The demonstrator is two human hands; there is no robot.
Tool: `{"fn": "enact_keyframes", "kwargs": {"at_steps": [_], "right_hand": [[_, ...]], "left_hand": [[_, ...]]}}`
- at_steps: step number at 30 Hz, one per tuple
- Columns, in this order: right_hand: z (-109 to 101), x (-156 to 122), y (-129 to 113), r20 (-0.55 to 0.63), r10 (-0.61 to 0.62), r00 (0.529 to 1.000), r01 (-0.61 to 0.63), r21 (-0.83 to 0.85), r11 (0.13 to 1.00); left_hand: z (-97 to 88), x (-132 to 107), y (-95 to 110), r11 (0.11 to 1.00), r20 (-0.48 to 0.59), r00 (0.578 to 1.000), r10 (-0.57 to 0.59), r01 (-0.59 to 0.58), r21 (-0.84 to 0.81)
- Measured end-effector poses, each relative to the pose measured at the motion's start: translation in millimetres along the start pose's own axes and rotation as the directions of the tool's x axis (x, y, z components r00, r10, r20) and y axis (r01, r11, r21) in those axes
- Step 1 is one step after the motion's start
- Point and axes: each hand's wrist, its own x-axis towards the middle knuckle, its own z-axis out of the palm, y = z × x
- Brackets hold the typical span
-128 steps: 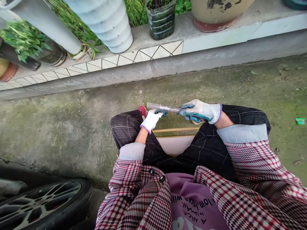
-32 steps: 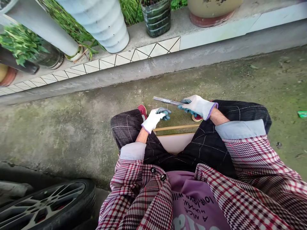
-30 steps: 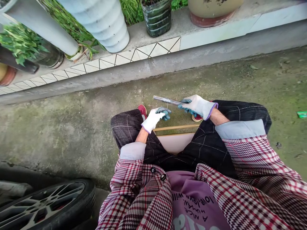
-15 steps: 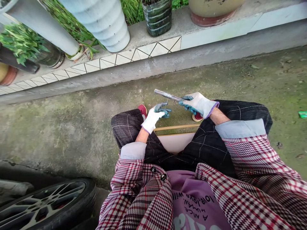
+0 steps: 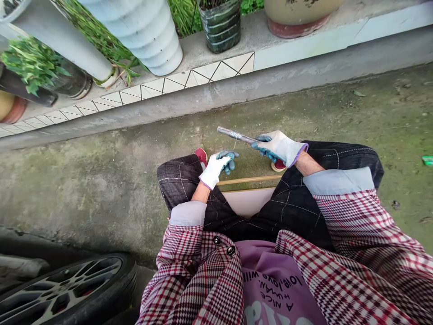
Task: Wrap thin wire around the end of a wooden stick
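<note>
I sit with my knees apart, and both hands wear white gloves with blue palms. My right hand (image 5: 279, 146) is closed round one end of a grey metal rod (image 5: 234, 134) that points up and to the left. A coil of thin wire (image 5: 236, 135) is wound round the rod's middle. A fine strand hangs from the coil down toward my left hand (image 5: 218, 165), whose fingers are curled in a pinch just below it. Whether the strand is between those fingers is too fine to see.
A pale board with a wooden strip (image 5: 248, 181) lies between my legs. A tiled concrete ledge (image 5: 189, 76) ahead carries plant pots (image 5: 221, 25) and a white ribbed column (image 5: 149, 31). A car tyre (image 5: 67, 293) sits at the lower left. Mossy concrete ground surrounds me.
Over the last seconds my right hand has raised the rod and tilted its far end upward. My left hand let go of the rod and dropped a little below the coil.
</note>
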Motion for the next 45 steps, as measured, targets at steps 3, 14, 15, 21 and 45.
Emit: {"fn": "enact_keyframes", "kwargs": {"at_steps": [3, 14, 15, 21, 45], "right_hand": [[3, 4, 3, -0.027, -0.025, 0.999, 0.024, -0.033, 0.999], [-1, -7, -9, -0.028, -0.023, 0.999, 0.024, 0.044, 0.999], [-1, -8, -10, -0.023, -0.034, 0.999, 0.035, 0.052, 0.998], [0, -5, -6, 0.000, -0.113, 0.994, 0.113, 0.075, 0.991], [0, -7, -8, 0.045, -0.095, 0.994, 0.093, 0.040, 0.995]], "left_hand": [[2.9, 0, 1, 0.999, -0.047, 0.999, -0.018, 0.020, 0.033], [6.2, -15, 21, 0.997, -0.031, 0.998, 0.055, -0.057, -0.057], [6.5, -20, 25, 0.997, -0.021, 0.998, 0.063, -0.064, -0.042], [9.7, -33, 33, 0.996, -0.013, 0.997, 0.079, -0.079, -0.028], [8.7, -23, 17, 0.995, -0.109, 0.992, 0.061, -0.069, -0.073]]}}
